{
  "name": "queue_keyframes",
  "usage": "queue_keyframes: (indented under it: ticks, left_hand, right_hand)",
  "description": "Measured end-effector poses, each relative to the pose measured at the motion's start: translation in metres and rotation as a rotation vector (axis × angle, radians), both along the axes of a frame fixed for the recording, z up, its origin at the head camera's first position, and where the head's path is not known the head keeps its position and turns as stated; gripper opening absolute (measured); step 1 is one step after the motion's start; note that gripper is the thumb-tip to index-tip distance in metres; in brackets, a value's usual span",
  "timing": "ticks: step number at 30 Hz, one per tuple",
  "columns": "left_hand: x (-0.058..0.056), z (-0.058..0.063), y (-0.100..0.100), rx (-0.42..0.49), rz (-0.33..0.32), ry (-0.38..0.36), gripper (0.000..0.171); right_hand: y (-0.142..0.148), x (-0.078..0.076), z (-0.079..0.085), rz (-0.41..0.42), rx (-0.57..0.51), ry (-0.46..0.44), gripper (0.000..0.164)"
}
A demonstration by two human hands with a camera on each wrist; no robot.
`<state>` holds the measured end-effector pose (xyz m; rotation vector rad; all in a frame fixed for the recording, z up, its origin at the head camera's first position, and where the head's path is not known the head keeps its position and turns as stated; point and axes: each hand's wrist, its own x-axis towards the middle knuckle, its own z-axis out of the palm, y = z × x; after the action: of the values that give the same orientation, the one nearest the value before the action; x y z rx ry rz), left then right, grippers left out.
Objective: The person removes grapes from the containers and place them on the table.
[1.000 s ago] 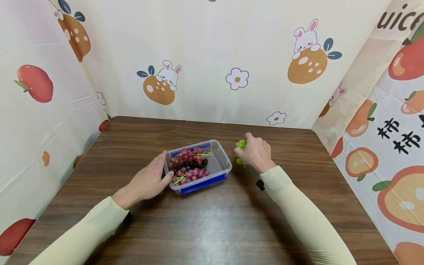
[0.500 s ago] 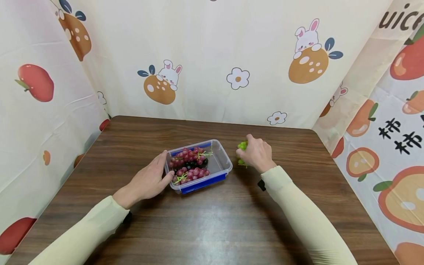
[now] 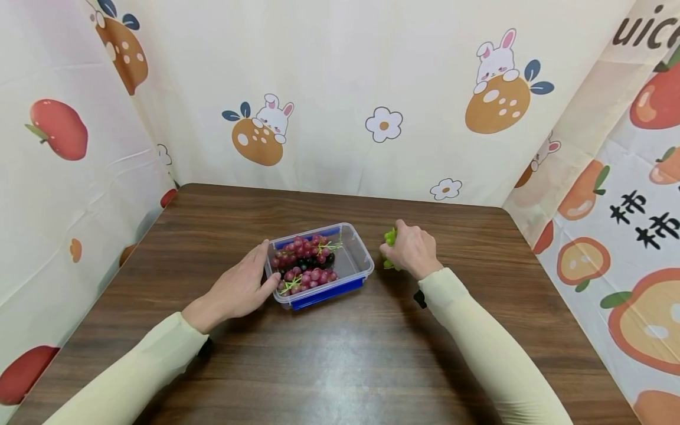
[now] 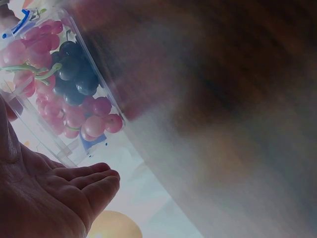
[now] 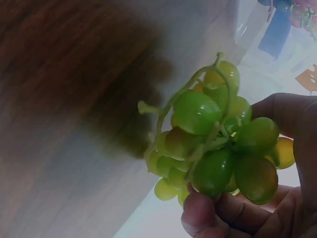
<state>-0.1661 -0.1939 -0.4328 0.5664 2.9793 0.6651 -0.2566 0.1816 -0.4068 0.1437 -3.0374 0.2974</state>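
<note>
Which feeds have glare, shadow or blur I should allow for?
Head: mostly sharp, with pale glare on the near part of the table and a dark shadow beside the right sleeve; left wrist: hazy, red grapes washed out, left hand dark, tabletop blurred; right wrist: green grapes fairly clear with small highlights, tabletop behind them out of focus.

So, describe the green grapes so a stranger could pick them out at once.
On the brown table, find the clear box. To its right, the right hand holds the green grapes. Only this bunch is green: the box holds red grapes and black grapes.
</note>
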Motion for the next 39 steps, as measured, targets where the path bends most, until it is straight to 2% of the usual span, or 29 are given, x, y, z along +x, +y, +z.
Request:
queue_keyframes:
  ticks: [14,21,29,39]
  left_hand:
    - [0.001,0.000,0.001,0.000,-0.002,0.002,0.082]
    - [0.000,0.000,0.000,-0.001,0.001,-0.001,0.082]
    - [0.000,0.000,0.000,-0.001,-0.003,0.011,0.082]
    - [0.001,0.001,0.000,0.000,0.001,0.007,0.082]
  right_hand:
    - [0.000,0.004,0.000,-0.004,0.046,-0.048,0.049]
    - [0.003,0.004,0.002,-0.012,0.075,-0.054,0.047]
    - [0.001,0.009,0.009,-0.036,0.123,-0.057,0.067]
    - [-0.004,0.011,0.015,-0.031,0.116,0.044,0.062]
